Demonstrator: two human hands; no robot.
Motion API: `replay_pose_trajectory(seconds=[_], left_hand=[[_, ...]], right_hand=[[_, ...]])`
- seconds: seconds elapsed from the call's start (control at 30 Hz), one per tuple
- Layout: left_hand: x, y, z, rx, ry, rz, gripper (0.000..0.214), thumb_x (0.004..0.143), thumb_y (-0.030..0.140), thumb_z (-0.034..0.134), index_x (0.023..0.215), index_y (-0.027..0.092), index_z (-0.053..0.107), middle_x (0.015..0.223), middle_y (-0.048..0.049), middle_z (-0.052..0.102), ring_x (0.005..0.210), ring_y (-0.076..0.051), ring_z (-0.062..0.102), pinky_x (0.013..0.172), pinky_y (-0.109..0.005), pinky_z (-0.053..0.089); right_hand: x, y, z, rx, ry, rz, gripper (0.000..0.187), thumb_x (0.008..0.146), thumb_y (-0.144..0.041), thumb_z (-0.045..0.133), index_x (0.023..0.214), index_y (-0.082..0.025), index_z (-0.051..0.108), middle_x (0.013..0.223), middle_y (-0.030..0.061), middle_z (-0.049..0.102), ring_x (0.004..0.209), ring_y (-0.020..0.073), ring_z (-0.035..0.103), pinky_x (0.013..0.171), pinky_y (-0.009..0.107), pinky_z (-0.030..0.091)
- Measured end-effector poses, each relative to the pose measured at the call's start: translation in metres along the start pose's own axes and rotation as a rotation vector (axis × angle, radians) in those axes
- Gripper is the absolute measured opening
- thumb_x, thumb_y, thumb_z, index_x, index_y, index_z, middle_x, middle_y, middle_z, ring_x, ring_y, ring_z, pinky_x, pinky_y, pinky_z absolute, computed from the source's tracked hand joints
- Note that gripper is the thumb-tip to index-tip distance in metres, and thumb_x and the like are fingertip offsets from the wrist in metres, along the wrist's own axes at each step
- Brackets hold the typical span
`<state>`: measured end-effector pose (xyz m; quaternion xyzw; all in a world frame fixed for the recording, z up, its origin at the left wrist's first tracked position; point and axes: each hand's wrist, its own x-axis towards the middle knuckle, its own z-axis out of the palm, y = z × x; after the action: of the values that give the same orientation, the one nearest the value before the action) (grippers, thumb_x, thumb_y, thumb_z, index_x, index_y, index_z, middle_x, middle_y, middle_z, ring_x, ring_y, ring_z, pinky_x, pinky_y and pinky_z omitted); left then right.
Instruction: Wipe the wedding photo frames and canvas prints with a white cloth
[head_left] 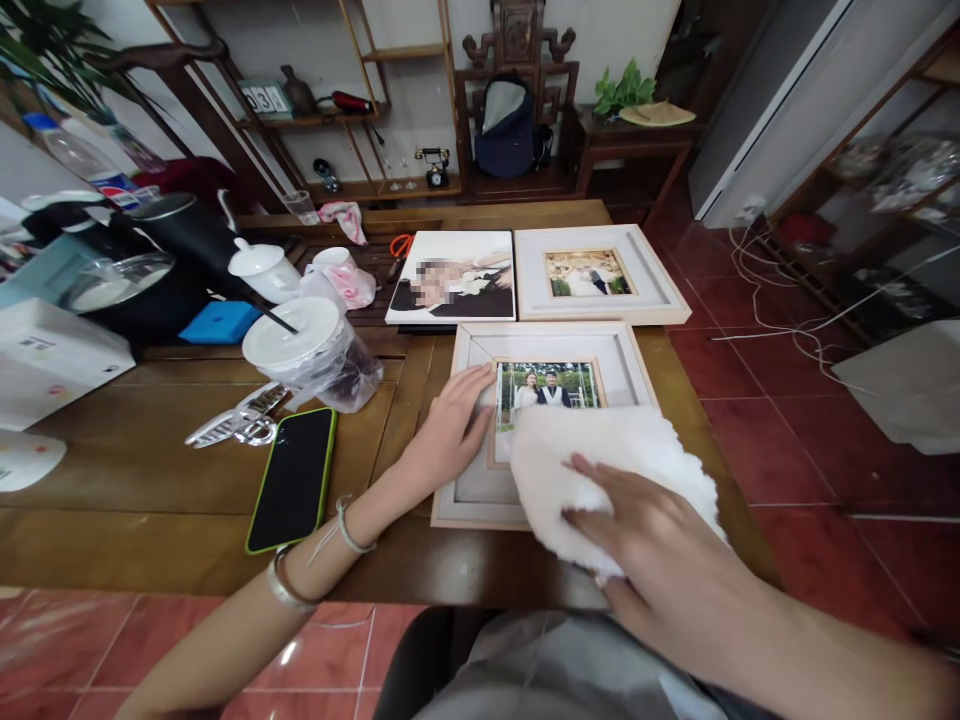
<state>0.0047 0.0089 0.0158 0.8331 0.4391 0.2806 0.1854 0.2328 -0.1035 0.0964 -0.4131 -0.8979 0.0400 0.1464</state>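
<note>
One near framed photo (551,385) plus one far framed photo (592,272), two altogether; one print (457,278), one cloth (637,440), one phone (292,480) | near framed photo lay on the surface (187,520), pale-rimmed, light-matted, partly cloth-covered | left fingers (474,378) rested outstretched on it | right fingers (600,475) lay over cloth, grip couldn't be told

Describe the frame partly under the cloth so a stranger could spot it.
Start at the right end of the wooden table. Along its near edge lies a pale frame holding a photo of two people. Unlike the two pictures behind it, this one is partly covered by a white cloth.
</note>
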Motion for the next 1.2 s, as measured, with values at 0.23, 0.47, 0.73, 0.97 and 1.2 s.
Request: replay_pose_trajectory(seconds=[0.23, 0.47, 0.73, 0.97, 1.2], left_hand=[[0.001, 0.0, -0.003, -0.026, -0.039, 0.007, 0.041, 0.095, 0.02, 0.041, 0.136, 0.015, 0.044, 0.143, -0.0146, 0.046, 0.137, -0.025, 0.037, 0.113, -0.051, 0.032], [-0.001, -0.004, -0.001, -0.043, -0.029, 0.015, 0.042, 0.095, 0.02, 0.039, 0.137, 0.017, 0.043, 0.143, -0.0144, 0.046, 0.136, -0.026, 0.038, 0.112, -0.054, 0.032], [0.0, -0.003, 0.001, -0.054, 0.003, 0.01, 0.042, 0.095, 0.017, 0.034, 0.136, 0.017, 0.043, 0.142, -0.0131, 0.047, 0.136, -0.024, 0.038, 0.114, -0.051, 0.031], [-0.001, -0.009, 0.004, -0.042, -0.003, 0.021, 0.045, 0.094, 0.013, 0.03, 0.137, 0.016, 0.042, 0.144, -0.0133, 0.045, 0.137, -0.023, 0.036, 0.114, -0.05, 0.03], [-0.001, -0.002, -0.001, -0.066, 0.05, 0.007, 0.042, 0.098, 0.026, 0.032, 0.137, 0.014, 0.043, 0.141, -0.0152, 0.049, 0.135, -0.024, 0.04, 0.114, -0.046, 0.031]], right_hand=[[0.047, 0.067, 0.027, -0.135, -0.047, 0.128, 0.052, 0.065, -0.003, 0.056, 0.115, -0.012, 0.065, 0.146, 0.0215, 0.04, 0.139, 0.0391, 0.024, 0.11, 0.06, 0.028], [0.093, 0.09, 0.043, -0.308, -0.025, 0.137, 0.051, 0.069, -0.001, 0.057, 0.117, -0.017, 0.066, 0.153, 0.0149, 0.031, 0.14, 0.0486, 0.01, 0.105, 0.076, 0.012], [0.037, 0.033, 0.028, -0.094, -0.322, 0.046, 0.049, 0.066, -0.001, 0.055, 0.11, -0.019, 0.07, 0.151, 0.0166, 0.033, 0.137, 0.0488, 0.02, 0.104, 0.071, 0.026], [-0.006, -0.005, -0.003, 0.133, -0.175, -0.043, 0.046, 0.062, -0.011, 0.051, 0.098, -0.031, 0.071, 0.144, 0.0047, 0.046, 0.134, 0.0309, 0.04, 0.105, 0.05, 0.044], [0.068, 0.043, 0.01, -0.292, -0.067, 0.242, 0.053, 0.07, -0.004, 0.051, 0.121, -0.014, 0.062, 0.152, 0.0197, 0.03, 0.138, 0.0487, 0.017, 0.099, 0.079, 0.019]])
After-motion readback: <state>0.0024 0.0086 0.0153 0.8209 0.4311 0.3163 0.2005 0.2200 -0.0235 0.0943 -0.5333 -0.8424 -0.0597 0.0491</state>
